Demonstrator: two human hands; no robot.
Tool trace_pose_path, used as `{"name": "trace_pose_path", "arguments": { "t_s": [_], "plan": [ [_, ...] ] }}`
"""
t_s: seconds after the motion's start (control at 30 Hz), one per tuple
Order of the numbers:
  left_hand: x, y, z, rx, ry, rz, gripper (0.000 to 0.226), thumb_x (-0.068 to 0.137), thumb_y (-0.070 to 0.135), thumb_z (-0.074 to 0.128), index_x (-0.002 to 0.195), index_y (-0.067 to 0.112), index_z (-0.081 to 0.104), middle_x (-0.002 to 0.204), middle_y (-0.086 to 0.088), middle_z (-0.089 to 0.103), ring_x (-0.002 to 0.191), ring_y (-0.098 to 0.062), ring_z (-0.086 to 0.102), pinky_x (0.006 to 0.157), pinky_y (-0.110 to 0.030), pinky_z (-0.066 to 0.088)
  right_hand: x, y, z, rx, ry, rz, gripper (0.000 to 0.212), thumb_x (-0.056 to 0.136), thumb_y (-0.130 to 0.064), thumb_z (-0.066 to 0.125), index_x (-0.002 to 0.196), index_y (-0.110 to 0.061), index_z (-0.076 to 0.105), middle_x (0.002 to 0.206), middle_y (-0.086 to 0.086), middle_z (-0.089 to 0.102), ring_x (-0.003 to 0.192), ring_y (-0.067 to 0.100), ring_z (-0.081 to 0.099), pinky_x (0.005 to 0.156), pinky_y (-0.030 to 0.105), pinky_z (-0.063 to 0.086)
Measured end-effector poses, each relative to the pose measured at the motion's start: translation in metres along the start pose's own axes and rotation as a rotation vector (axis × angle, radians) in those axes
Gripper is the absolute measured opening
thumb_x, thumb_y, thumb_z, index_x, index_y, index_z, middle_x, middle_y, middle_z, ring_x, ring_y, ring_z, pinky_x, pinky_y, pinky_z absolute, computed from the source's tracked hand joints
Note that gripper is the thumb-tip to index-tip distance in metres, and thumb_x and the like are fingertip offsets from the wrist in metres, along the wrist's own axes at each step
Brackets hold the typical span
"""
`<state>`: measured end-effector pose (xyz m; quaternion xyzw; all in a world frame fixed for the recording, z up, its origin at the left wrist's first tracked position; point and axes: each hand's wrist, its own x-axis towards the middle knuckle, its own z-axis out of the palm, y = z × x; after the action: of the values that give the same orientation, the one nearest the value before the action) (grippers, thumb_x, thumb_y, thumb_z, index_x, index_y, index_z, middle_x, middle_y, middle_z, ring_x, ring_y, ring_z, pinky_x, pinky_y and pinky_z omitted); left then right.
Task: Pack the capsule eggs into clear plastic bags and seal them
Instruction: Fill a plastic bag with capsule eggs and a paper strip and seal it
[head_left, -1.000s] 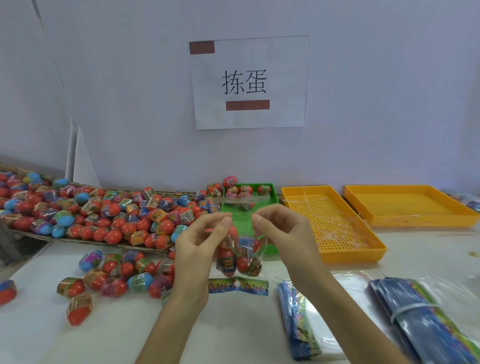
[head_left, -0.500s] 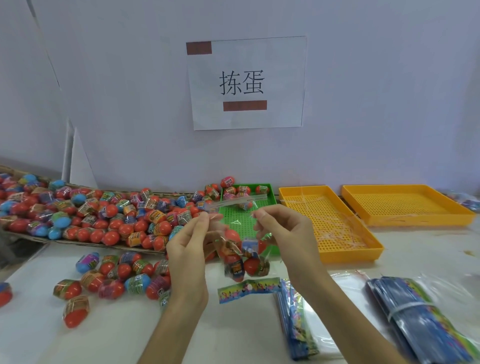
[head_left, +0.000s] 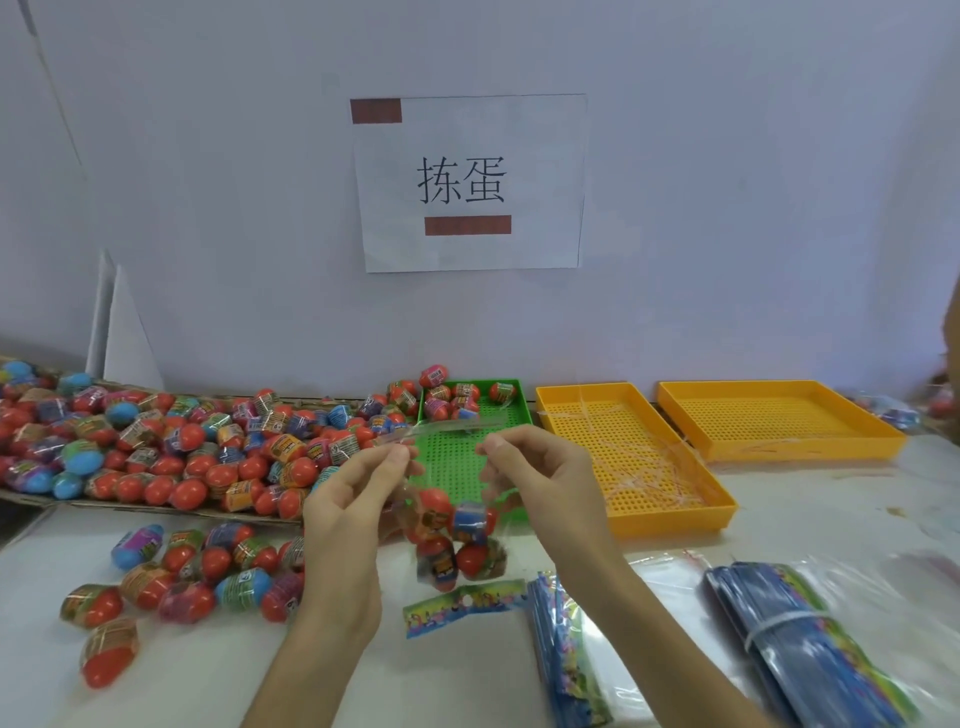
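A clear plastic bag (head_left: 457, 530) with several red and blue capsule eggs hangs in the air above the white table. My left hand (head_left: 358, 499) pinches the bag's top edge on the left. My right hand (head_left: 535, 467) pinches the same edge on the right. The transparent top flap (head_left: 441, 428) stretches between my fingertips. A large pile of capsule eggs (head_left: 171, 447) lies on a cardboard sheet at the left. More loose eggs (head_left: 182, 577) sit on the table in front of it. A colourful header card (head_left: 462, 605) lies flat under the bag.
A green perforated tray (head_left: 514, 410) holds a few eggs at its far end. Two yellow perforated trays (head_left: 623, 457) (head_left: 769, 415) stand to the right. Bundles of flat bags (head_left: 561, 654) (head_left: 800, 649) lie at the front right. A paper sign (head_left: 467, 182) hangs on the wall.
The bag with eggs has swung slightly right and tilted, and my hands have spread a little wider along its top edge. The header card now lies uncovered on the table.
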<state>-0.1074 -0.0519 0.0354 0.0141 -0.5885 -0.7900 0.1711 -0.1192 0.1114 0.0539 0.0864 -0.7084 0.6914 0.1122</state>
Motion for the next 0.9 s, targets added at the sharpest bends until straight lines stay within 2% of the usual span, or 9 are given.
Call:
{"name": "trace_pose_path", "arguments": {
  "t_s": [0.03, 0.1, 0.17, 0.27, 0.3, 0.4, 0.57, 0.7, 0.9],
  "plan": [
    [0.0, 0.0, -0.001, 0.015, 0.003, 0.009, 0.014, 0.089, 0.025, 0.068, 0.09, 0.016, 0.079, 0.096, -0.014, 0.075, 0.1, -0.044, 0.067, 0.09, -0.058, 0.055, -0.001, 0.001, 0.001, -0.045, 0.029, -0.021, 0.001, 0.092, -0.027, 0.072, 0.092, -0.027, 0.071, 0.083, -0.007, 0.07, 0.073, 0.007, 0.067, 0.067, 0.023, 0.054],
    [-0.003, 0.001, 0.0, 0.071, -0.005, 0.06, 0.016, 0.087, 0.03, 0.069, 0.09, 0.018, 0.079, 0.095, -0.012, 0.076, 0.101, -0.04, 0.069, 0.094, -0.059, 0.054, -0.004, 0.004, 0.003, -0.257, 0.154, -0.184, 0.023, 0.087, -0.025, 0.078, 0.101, -0.031, 0.06, 0.092, -0.015, 0.062, 0.085, 0.004, 0.061, 0.072, 0.017, 0.051],
    [-0.007, 0.003, 0.003, 0.148, -0.021, 0.127, 0.019, 0.081, 0.039, 0.068, 0.087, 0.025, 0.079, 0.086, -0.005, 0.077, 0.09, -0.026, 0.072, 0.085, -0.048, 0.057, -0.006, 0.004, 0.003, -0.459, 0.254, -0.462, 0.033, 0.083, -0.015, 0.081, 0.103, -0.027, 0.057, 0.097, -0.013, 0.055, 0.089, 0.003, 0.054, 0.077, 0.014, 0.047],
    [-0.011, 0.004, 0.008, 0.249, -0.069, 0.206, 0.015, 0.078, 0.041, 0.067, 0.086, 0.036, 0.079, 0.082, 0.0, 0.077, 0.079, -0.012, 0.072, 0.075, -0.033, 0.057, -0.009, 0.004, 0.007, -0.606, 0.232, -0.677, 0.013, 0.086, -0.016, 0.075, 0.096, -0.018, 0.068, 0.097, -0.008, 0.059, 0.092, 0.007, 0.053, 0.079, 0.025, 0.049],
    [-0.012, 0.003, 0.009, 0.276, -0.094, 0.236, 0.014, 0.079, 0.04, 0.067, 0.087, 0.038, 0.079, 0.083, 0.002, 0.077, 0.079, -0.012, 0.072, 0.073, -0.03, 0.059, -0.01, 0.004, 0.01, -0.626, 0.206, -0.691, 0.008, 0.09, -0.022, 0.07, 0.097, -0.019, 0.07, 0.097, -0.009, 0.061, 0.094, 0.007, 0.053, 0.08, 0.027, 0.049],
    [-0.014, 0.002, 0.011, 0.334, -0.167, 0.32, 0.018, 0.079, 0.037, 0.066, 0.089, 0.047, 0.078, 0.084, 0.007, 0.077, 0.08, -0.01, 0.073, 0.069, -0.02, 0.059, -0.012, 0.005, 0.014, -0.659, 0.168, -0.68, 0.018, 0.095, -0.034, 0.058, 0.099, -0.025, 0.073, 0.099, -0.014, 0.066, 0.098, 0.003, 0.054, 0.086, 0.024, 0.043],
    [-0.016, 0.002, 0.014, 0.499, -0.191, 0.468, 0.031, 0.083, 0.033, 0.064, 0.09, 0.063, 0.07, 0.079, 0.018, 0.074, 0.074, -0.004, 0.07, 0.06, -0.016, 0.055, -0.009, 0.003, 0.008, -0.656, 0.14, -0.666, 0.016, 0.095, -0.037, 0.06, 0.097, -0.028, 0.073, 0.095, -0.019, 0.071, 0.094, -0.002, 0.06, 0.091, 0.022, 0.037],
    [-0.017, -0.002, 0.015, 0.54, -0.21, 0.528, 0.022, 0.095, 0.027, 0.059, 0.099, 0.045, 0.07, 0.075, 0.013, 0.071, 0.068, -0.008, 0.067, 0.059, -0.017, 0.051, -0.007, 0.004, 0.008, -0.647, 0.133, -0.69, 0.015, 0.095, -0.036, 0.06, 0.097, -0.029, 0.073, 0.095, -0.02, 0.069, 0.094, -0.003, 0.059, 0.088, 0.024, 0.04],
    [-0.015, -0.004, 0.014, 0.55, -0.213, 0.533, 0.02, 0.09, 0.021, 0.053, 0.08, 0.027, 0.069, 0.057, 0.007, 0.06, 0.047, -0.012, 0.053, 0.045, -0.03, 0.046, -0.005, 0.007, 0.008, -0.637, 0.15, -0.747, 0.013, 0.091, -0.034, 0.065, 0.097, -0.028, 0.074, 0.095, -0.018, 0.066, 0.094, -0.002, 0.055, 0.085, 0.019, 0.039]
  ]
}}
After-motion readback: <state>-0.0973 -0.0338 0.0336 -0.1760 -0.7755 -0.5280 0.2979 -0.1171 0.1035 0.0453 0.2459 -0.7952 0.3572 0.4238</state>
